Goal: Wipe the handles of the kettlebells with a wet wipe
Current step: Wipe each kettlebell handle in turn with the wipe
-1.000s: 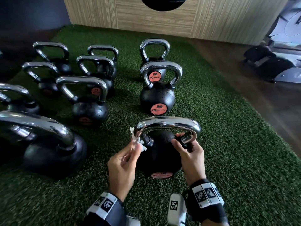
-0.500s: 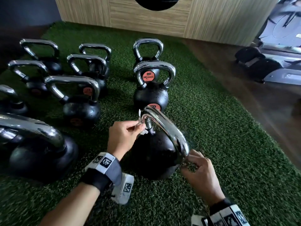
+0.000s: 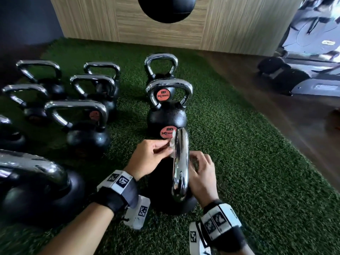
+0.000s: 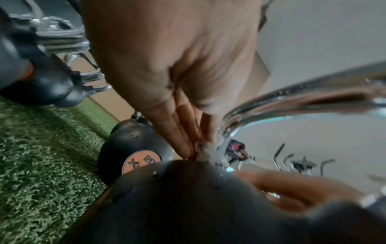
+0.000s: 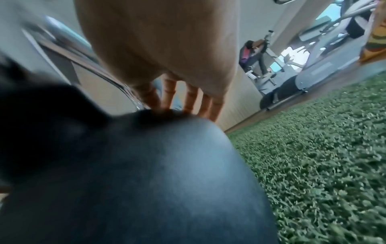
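Observation:
The nearest kettlebell has a black body (image 3: 163, 192) and a chrome handle (image 3: 181, 162) that points edge-on toward me in the head view. My left hand (image 3: 168, 149) pinches a small white wet wipe (image 3: 172, 142) against the far left side of that handle. The left wrist view shows the wipe (image 4: 205, 151) bunched at my fingertips where the handle (image 4: 303, 99) meets the body (image 4: 188, 206). My right hand (image 3: 199, 170) sits on the handle's right side. Its fingers (image 5: 191, 100) lie fairly straight on top of the body (image 5: 146, 173), beside the handle (image 5: 117, 82).
A kettlebell marked 20 (image 3: 166, 116) stands just beyond, another (image 3: 161, 67) behind it. Several more (image 3: 86, 129) line the left; a large one (image 3: 36, 190) is at near left. All stand on green turf (image 3: 248, 162). A wooden panel (image 3: 220, 24) and a treadmill (image 3: 303, 70) lie farther off.
The near kettlebell has turned about a quarter turn, so its handle now runs edge-on toward me. My left hand stayed with the wipe; my right hand left the handle's end for its right side.

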A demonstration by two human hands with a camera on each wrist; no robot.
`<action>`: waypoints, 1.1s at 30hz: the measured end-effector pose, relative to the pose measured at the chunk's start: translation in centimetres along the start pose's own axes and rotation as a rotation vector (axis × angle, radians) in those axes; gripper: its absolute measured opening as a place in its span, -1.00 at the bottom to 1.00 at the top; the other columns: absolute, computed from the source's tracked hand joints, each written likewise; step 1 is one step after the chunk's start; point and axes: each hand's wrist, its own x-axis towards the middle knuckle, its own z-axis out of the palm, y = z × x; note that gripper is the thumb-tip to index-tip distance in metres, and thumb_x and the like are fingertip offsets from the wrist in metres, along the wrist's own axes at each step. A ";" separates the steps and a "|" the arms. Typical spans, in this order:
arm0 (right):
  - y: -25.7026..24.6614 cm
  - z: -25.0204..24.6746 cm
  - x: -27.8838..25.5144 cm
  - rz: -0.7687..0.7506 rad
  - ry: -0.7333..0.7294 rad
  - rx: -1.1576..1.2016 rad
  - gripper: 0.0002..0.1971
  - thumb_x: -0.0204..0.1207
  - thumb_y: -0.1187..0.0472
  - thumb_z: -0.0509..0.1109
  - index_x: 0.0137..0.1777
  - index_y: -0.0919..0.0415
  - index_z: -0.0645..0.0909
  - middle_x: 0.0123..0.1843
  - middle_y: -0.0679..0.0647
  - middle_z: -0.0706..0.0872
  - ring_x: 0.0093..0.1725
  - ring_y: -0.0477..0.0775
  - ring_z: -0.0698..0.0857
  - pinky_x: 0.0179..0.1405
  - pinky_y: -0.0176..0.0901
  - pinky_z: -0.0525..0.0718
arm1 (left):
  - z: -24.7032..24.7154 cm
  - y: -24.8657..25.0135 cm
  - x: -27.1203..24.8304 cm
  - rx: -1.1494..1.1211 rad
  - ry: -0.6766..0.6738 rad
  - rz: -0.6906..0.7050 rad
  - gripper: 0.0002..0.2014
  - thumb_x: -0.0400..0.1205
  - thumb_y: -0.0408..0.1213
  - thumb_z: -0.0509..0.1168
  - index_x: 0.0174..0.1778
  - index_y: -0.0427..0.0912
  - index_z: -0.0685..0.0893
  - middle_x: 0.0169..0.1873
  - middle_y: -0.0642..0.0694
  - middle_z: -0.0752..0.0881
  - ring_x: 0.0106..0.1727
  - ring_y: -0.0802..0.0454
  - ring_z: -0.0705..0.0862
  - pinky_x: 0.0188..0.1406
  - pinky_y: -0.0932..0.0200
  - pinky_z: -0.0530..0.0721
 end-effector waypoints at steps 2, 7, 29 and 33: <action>0.0 1.0 0.8 0.088 -0.169 -0.040 -0.48 0.57 -0.12 0.24 0.38 0.18 0.65 0.30 0.16 0.73 0.27 0.18 0.66 0.25 -0.08 0.56 | 0.2 0.3 0.1 0.061 0.035 0.024 -0.63 0.60 -0.30 0.55 0.34 -0.22 0.79 0.20 -0.05 0.84 0.12 0.44 0.73 0.13 0.61 0.60; 0.2 1.2 0.9 0.123 -0.188 -0.019 -0.34 0.46 -0.21 0.07 0.33 0.18 0.69 0.28 0.16 0.78 0.18 0.14 0.72 -0.03 -0.17 0.51 | 0.3 1.4 0.9 0.231 0.049 0.091 -0.87 0.62 -0.20 0.52 0.01 -0.13 0.92 -0.17 -0.01 0.90 -0.25 0.27 0.76 -0.30 0.47 0.49; -0.1 1.2 0.6 0.197 -0.152 0.027 -0.38 0.41 -0.18 0.14 0.37 0.06 0.70 0.30 0.09 0.78 0.25 0.09 0.71 0.18 -0.16 0.58 | -3.6 6.6 -2.5 0.116 0.075 0.384 -0.72 0.61 -0.51 0.49 0.23 -0.25 0.85 0.14 0.02 0.86 0.19 0.31 0.81 0.30 0.31 0.72; -0.2 1.3 0.5 0.198 -0.157 0.022 -0.38 0.41 -0.19 0.13 0.38 0.02 0.69 0.30 0.09 0.77 0.22 0.09 0.72 0.16 -0.13 0.59 | -3.7 7.5 -3.4 0.072 0.050 0.297 -0.73 0.62 -0.46 0.49 0.24 -0.22 0.84 0.16 0.04 0.86 0.21 0.29 0.80 0.33 0.21 0.74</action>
